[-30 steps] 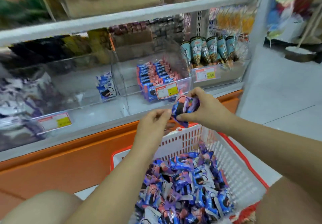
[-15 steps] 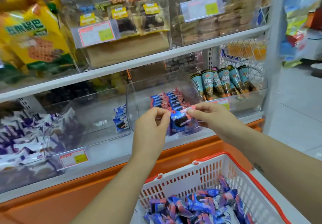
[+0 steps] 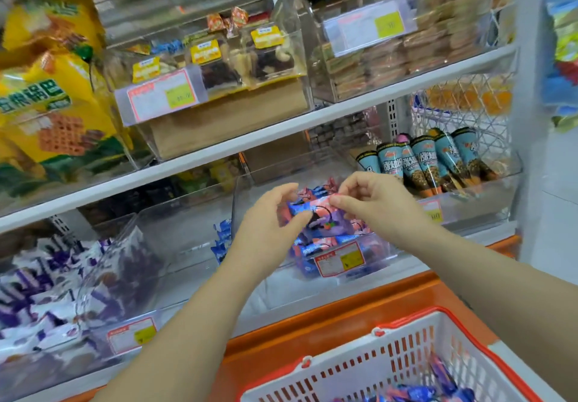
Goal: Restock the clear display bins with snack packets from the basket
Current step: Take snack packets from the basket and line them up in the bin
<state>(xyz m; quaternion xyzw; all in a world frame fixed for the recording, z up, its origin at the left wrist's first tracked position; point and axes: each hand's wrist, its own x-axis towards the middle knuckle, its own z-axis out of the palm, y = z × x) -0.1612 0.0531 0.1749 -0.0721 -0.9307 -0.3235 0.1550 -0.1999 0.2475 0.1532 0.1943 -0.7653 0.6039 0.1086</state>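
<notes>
Since half a second ago both hands have carried the snack packet higher and deeper into the shelving, and the basket has dropped toward 5 o'clock in the view. That basket (white mesh, red rim) sits nearest, with blue packets lying in its bottom. Above it runs an orange ledge.

Just beyond, near the middle of the view, the left hand curls thumb and fingers round the packet's left end, while the right hand pinches its right end between thumb and fingertips. The packet lies roughly level between them, over the open top of the middle clear bin. That bin holds a stack of similar blue and pink packets behind a red-edged price tag.

At 8 o'clock a neighbouring bin holds purple and white packets. At 2 o'clock, wrapped cones lean in another bin. Farther up, above the white shelf, yellow bags fill 10 o'clock.
</notes>
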